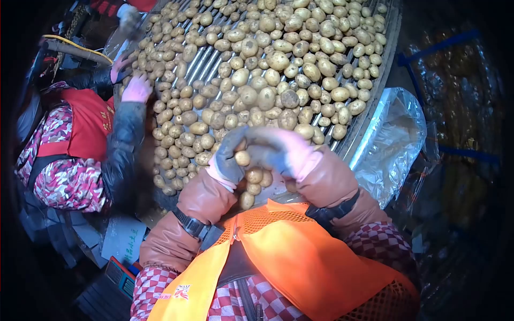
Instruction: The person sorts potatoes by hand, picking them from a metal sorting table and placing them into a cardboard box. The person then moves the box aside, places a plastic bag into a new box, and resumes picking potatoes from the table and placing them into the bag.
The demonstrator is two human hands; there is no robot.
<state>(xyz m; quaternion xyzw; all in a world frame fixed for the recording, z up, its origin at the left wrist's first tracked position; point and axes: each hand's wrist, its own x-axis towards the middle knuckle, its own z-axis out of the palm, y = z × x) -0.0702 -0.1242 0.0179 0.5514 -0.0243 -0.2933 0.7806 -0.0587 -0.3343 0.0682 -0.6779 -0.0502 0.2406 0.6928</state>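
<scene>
Both my hands are at the near end of a roller conveyor (202,67) covered with potatoes (289,99). My left hand (231,158), in a grey-palmed pink glove, curls around a small potato (242,158). Close beside it, my right hand (286,152) wears the same kind of glove and is smeared by motion. Its fingers bend toward the left hand, and I cannot make out what they hold. Below the hands, between my wrists, a few small potatoes (254,175) lie against the near edge.
At the left, a co-worker in a red apron (88,125) reaches onto the conveyor with pink-gloved hands (137,89). Another gloved hand (128,18) shows at the upper left. A clear plastic bag (393,142) hangs along the right side. A lettered card (123,239) is at lower left.
</scene>
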